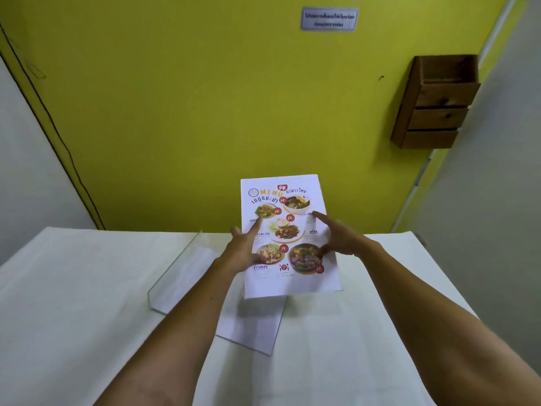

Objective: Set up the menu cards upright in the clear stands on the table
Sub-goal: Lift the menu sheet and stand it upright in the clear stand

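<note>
While the menu card (288,230) stands nearly upright at the far middle of the desk (73,288), my left hand (244,250) and right hand (336,240) flank it, fingers spread and loose, touching its edges rather than gripping. I cannot tell whether it already sits in a stand. Another clear stand (181,276) lies just to its left. I should seat the bottom edge squarely, then let go gently.

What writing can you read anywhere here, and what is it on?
"MENU": orange letters at the top of the menu card.
Thai script and the red price circles on that card: too blurred to read.
Grey wall sign on the yellow wall: two lines of Thai script, too blurred to read.
</note>
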A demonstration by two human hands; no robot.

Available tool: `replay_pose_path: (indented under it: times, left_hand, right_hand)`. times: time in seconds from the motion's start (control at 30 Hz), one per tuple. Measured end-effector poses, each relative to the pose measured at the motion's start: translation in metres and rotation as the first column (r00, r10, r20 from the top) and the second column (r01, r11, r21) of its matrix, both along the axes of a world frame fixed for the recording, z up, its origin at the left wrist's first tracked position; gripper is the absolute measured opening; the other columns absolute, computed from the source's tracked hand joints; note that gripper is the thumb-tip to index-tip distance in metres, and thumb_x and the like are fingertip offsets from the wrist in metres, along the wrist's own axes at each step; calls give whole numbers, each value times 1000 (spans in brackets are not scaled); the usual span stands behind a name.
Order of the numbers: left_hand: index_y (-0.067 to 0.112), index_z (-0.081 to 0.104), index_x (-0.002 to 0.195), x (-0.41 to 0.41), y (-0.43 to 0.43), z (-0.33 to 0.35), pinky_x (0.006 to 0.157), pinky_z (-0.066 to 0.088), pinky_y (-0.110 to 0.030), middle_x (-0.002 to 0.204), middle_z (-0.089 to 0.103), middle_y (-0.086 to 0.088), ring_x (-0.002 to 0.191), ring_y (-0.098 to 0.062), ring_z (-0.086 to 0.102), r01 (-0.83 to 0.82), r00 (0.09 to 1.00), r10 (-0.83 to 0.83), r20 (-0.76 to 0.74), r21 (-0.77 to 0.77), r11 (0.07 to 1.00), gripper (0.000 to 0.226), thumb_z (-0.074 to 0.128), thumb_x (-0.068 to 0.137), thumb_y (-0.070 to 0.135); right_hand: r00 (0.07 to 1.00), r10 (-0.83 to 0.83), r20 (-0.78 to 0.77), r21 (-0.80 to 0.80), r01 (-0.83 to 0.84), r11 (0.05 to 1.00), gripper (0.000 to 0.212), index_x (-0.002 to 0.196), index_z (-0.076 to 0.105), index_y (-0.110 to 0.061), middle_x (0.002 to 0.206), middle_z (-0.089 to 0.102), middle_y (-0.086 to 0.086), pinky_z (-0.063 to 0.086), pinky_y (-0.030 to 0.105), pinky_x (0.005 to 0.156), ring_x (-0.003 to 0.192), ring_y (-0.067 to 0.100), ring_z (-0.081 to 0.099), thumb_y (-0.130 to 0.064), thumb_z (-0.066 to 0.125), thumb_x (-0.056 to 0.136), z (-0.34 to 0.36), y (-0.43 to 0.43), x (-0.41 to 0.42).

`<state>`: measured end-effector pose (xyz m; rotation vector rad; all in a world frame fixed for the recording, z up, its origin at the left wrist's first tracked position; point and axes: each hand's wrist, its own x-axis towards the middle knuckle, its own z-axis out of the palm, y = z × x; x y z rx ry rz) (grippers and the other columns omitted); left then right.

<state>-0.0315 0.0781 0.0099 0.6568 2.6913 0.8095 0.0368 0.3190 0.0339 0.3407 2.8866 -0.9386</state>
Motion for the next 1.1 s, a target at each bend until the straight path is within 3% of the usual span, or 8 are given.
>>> replay_pose_path:
  times: [0.03,0.13,0.23,0.4,0.53,0.67,0.9,1.1]
  left_hand:
    - [35,1,150,1,6,0,101,44,-39,130,26,-17,113,-37,52,-7,999,8,-42,25,1000,103,75,80,24]
    - [43,5,148,3,29,-1,97,49,-39,121,28,-13,105,-35,56,-44,986,58,-159,86,995,103,77,79,15]
    - [47,-1,145,2,46,-6,92,53,-40,117,29,-13,94,-31,58,-57,961,83,-264,104,993,112,80,75,15]
    - [40,-1,146,-5,60,-10,82,57,-39,113,33,-16,75,-22,49,-97,901,110,-419,53,994,111,79,74,17]
    - [39,8,148,-17,68,-23,75,59,-44,113,36,-20,78,-31,56,-81,879,101,-465,64,995,108,80,72,10]
    - [46,5,143,-28,71,-34,67,59,-42,112,36,-19,73,-28,54,-65,871,78,-486,44,997,108,76,75,2]
    - [34,8,150,-41,79,-45,79,58,-40,115,35,-17,83,-28,59,-127,887,110,-448,-8,992,100,73,80,6]
    - [35,9,150,-50,86,-56,77,59,-40,115,37,-16,83,-26,60,-129,887,89,-454,-57,990,98,73,81,6]
  right_hand:
    - [998,-1,-55,8,2,1000,105,149,21,-24,123,51,18,48,41,85,107,34,50,-4,82,67,-2,6,-1]
    - [978,-33,-205,34,41,999,97,145,24,-34,106,52,15,43,33,64,87,29,47,-7,78,70,-3,19,-1]
    - [941,-87,-326,44,107,993,87,135,23,-47,106,52,14,50,44,68,85,31,51,-18,75,71,-11,28,1]
    - [898,-117,-423,138,192,972,85,135,18,-45,106,51,12,49,41,59,88,36,56,-17,73,77,-25,32,-1]
    - [887,-180,-425,103,245,964,86,137,17,-45,111,49,12,50,42,62,90,38,57,-14,71,78,-43,34,-10]
    - [867,-203,-456,69,261,963,84,136,19,-42,111,49,13,49,42,61,86,38,58,-16,74,78,-54,34,-20]
    - [894,-167,-415,100,227,969,86,138,17,-43,113,48,12,46,37,59,88,36,58,-18,73,79,-64,45,-38]
    - [905,-184,-383,54,220,974,86,138,16,-44,117,48,11,51,43,63,92,36,57,-18,72,79,-77,52,-44]
